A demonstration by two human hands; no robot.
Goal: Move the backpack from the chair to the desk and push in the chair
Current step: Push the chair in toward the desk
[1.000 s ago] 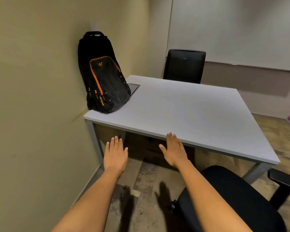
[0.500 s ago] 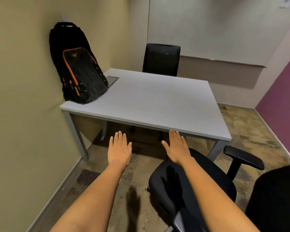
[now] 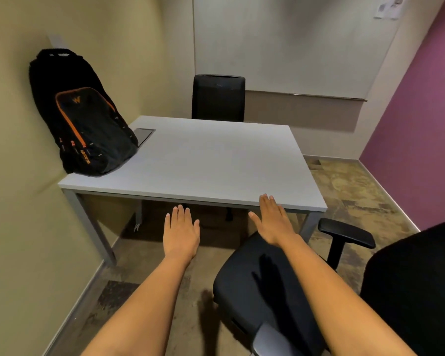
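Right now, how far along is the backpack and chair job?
Done: backpack stands on the desk, leaning on the wall. In hand: nothing; left hand and right hand are open, empty. Left: the near chair sits out from the desk, not pushed in.

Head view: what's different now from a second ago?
The view has pulled back and swung right, bringing the near chair and its armrest into sight. Nothing was grasped or released: left hand and right hand stay open, palms down. The backpack remains propped on the desk.
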